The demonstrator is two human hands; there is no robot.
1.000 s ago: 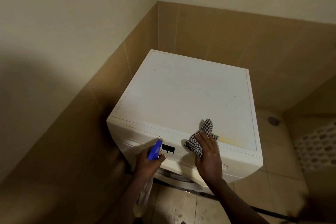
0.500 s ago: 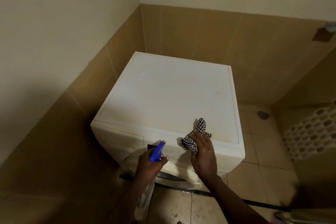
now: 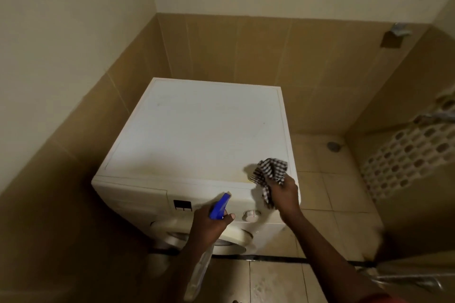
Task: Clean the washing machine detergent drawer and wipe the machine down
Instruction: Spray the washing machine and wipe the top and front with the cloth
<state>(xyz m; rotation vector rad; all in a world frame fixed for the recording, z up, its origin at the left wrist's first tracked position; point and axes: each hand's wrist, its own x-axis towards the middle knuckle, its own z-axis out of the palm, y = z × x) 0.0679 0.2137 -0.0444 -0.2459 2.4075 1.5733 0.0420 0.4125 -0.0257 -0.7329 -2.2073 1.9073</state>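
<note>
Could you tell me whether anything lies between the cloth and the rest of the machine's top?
Nothing visible does. The right hand grips the cloth at the front right corner of the machine top; the left hand holds the spray bottle in front of it.

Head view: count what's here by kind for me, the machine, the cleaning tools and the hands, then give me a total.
washing machine: 1
spray bottle: 1
checked cloth: 1
hands: 2, the left hand gripping the spray bottle, the right hand gripping the checked cloth
Total: 5
</note>
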